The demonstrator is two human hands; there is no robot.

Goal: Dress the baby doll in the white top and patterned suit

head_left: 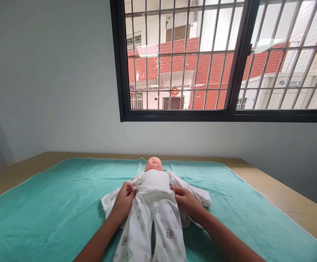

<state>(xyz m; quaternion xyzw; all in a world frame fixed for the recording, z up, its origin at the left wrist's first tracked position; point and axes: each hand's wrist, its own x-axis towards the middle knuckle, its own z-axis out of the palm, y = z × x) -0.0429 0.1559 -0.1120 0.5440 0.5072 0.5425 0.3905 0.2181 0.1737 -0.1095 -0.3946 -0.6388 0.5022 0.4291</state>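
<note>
A baby doll [154,164] lies on its back, head toward the wall, its torso in plain white. White baby pants [158,211] with small animal prints cover its lower body and legs. At the left end of the waistband, my left hand [126,198] is closed with the cloth pinched between thumb and fingers. My right hand [184,198] grips the waistband's right side, its fingertips partly hidden by the cloth. An open white printed top [202,194] is spread beneath the doll, its sleeves out to both sides.
A teal cloth [65,203] covers most of the wooden table [292,196]. The table's far edge meets a pale wall [51,80]. Above it is a black-framed window [180,115] with metal bars.
</note>
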